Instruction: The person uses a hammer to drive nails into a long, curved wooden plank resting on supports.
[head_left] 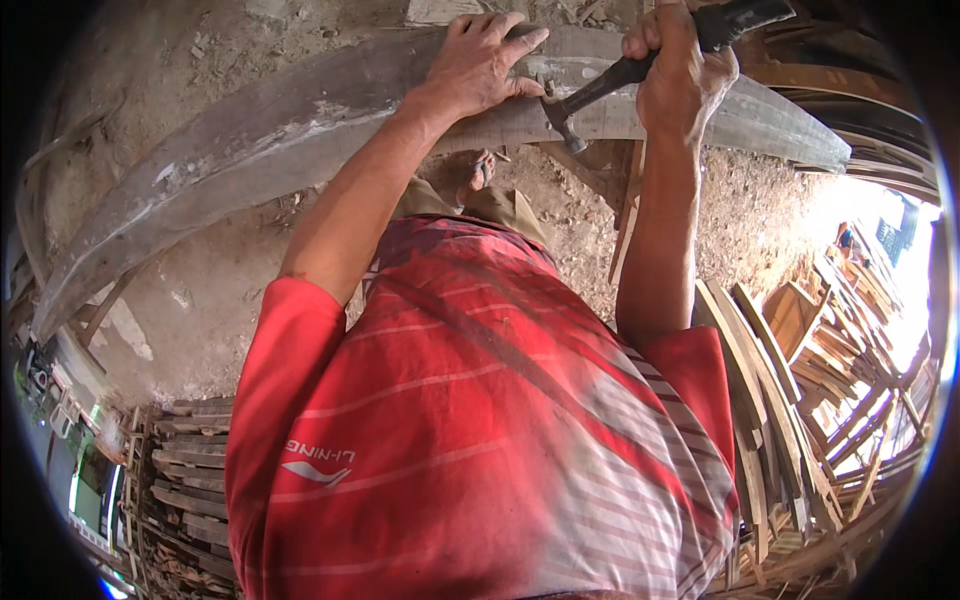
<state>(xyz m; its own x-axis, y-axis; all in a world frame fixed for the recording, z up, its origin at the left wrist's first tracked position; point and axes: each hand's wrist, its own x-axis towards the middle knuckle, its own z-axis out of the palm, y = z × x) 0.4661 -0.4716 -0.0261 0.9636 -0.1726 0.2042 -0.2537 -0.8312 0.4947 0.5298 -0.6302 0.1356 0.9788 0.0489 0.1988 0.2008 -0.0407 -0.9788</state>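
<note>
A long, curved grey wooden beam (250, 165) with pale smears stretches across the view in front of me. My left hand (474, 68) lies on its top, fingers spread over the far edge and thumb pointing right. A hammer (612, 84) with a thick black grip is held in my right hand (684, 88), whose fingers wrap round the handle. The hammer's metal head is at the beam, just right of my left thumb. Whether it touches the wood, I cannot tell. A small dark bit shows by the thumb tip, too small to name.
Long planks (760, 400) lean at the right, beside a heap of cut wood pieces (850, 310). Stacked boards (195, 460) lie at the lower left. My bare foot (480, 172) is on the dirt ground (200, 320) below the beam, among scattered chips.
</note>
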